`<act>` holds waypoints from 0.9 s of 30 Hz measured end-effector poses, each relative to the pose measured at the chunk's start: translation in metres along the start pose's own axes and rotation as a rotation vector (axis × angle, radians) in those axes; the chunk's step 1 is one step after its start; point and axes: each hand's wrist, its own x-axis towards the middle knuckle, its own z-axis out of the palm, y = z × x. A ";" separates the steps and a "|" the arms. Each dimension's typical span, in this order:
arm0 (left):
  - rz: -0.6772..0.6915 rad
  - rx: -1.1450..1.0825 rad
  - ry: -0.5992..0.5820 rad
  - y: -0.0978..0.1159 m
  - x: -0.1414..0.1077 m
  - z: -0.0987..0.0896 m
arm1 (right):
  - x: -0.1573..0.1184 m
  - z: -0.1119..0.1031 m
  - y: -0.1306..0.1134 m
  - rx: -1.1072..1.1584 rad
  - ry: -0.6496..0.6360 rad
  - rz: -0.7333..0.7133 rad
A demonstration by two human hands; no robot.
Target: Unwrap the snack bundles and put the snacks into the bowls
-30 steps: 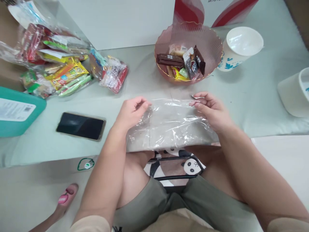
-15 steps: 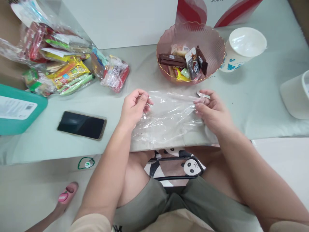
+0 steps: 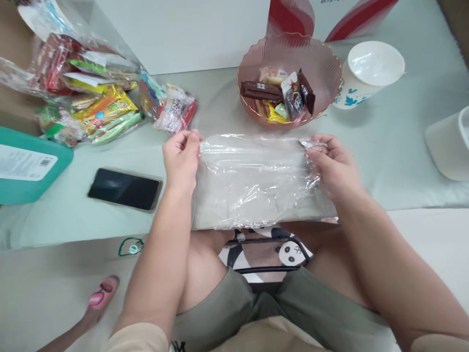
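Note:
A clear plastic bag (image 3: 252,181) is stretched flat between my hands at the table's front edge. My left hand (image 3: 182,159) pinches its upper left corner, close below a small wrapped snack pack (image 3: 178,108). At the opposite corner my right hand (image 3: 333,164) grips the plastic with thumb and fingers. A small silvery piece (image 3: 310,143) pokes out between the right fingers; its kind cannot be made out. Behind the bag stands a pink ribbed bowl (image 3: 252,61) with a gold rim, holding several wrapped snacks (image 3: 293,98).
A black phone (image 3: 124,189) lies left of my left forearm. Packaged snacks (image 3: 104,115) are heaped at the back left, beside a green container (image 3: 32,188). A paper cup (image 3: 372,73) and a white tub (image 3: 449,146) stand on the right. A white box (image 3: 194,34) stands behind.
My left hand has moved left and slightly up, my right hand slightly right. The plastic bag between them, crumpled before, is now spread wider and flatter.

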 end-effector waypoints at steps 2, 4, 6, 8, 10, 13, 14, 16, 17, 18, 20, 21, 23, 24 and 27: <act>-0.071 -0.112 -0.043 0.000 0.001 -0.001 | 0.001 0.001 -0.001 -0.004 0.003 -0.003; -0.131 -0.177 -0.178 0.000 0.000 0.000 | 0.002 0.002 0.000 -0.015 -0.008 -0.013; -0.140 -0.158 -0.310 0.000 -0.003 0.001 | 0.003 0.002 0.001 -0.032 -0.007 -0.023; -0.110 -0.065 -0.375 0.001 -0.006 0.003 | 0.003 0.002 0.001 -0.067 0.006 -0.040; -0.090 0.017 -0.344 0.001 -0.007 0.005 | 0.003 0.001 0.001 -0.116 0.017 -0.071; -0.083 0.044 -0.212 0.002 -0.007 0.007 | 0.004 -0.002 0.004 -0.195 0.002 -0.146; -0.079 0.040 -0.174 0.003 -0.006 0.008 | 0.005 -0.003 0.006 -0.216 -0.002 -0.173; -0.065 0.033 -0.117 0.004 -0.005 0.009 | 0.007 -0.004 0.011 -0.247 -0.009 -0.228; -0.056 0.029 -0.095 0.005 -0.005 0.010 | 0.008 -0.005 0.014 -0.257 -0.010 -0.255; -0.045 0.023 -0.070 0.006 -0.005 0.011 | 0.009 -0.005 0.017 -0.266 -0.013 -0.280; -0.028 0.006 -0.017 0.007 -0.005 0.012 | 0.010 -0.005 0.020 -0.286 -0.026 -0.303; -0.021 -0.008 0.006 0.007 -0.005 0.013 | 0.010 -0.005 0.020 -0.301 -0.029 -0.298; -0.033 -0.070 0.038 0.009 -0.005 0.013 | 0.008 -0.005 0.020 -0.333 -0.019 -0.283; -0.069 -0.123 0.027 0.010 -0.006 0.012 | 0.008 -0.005 0.020 -0.345 -0.011 -0.283; -0.278 -0.244 -0.168 0.013 -0.010 0.009 | 0.009 -0.006 0.019 -0.326 0.026 -0.324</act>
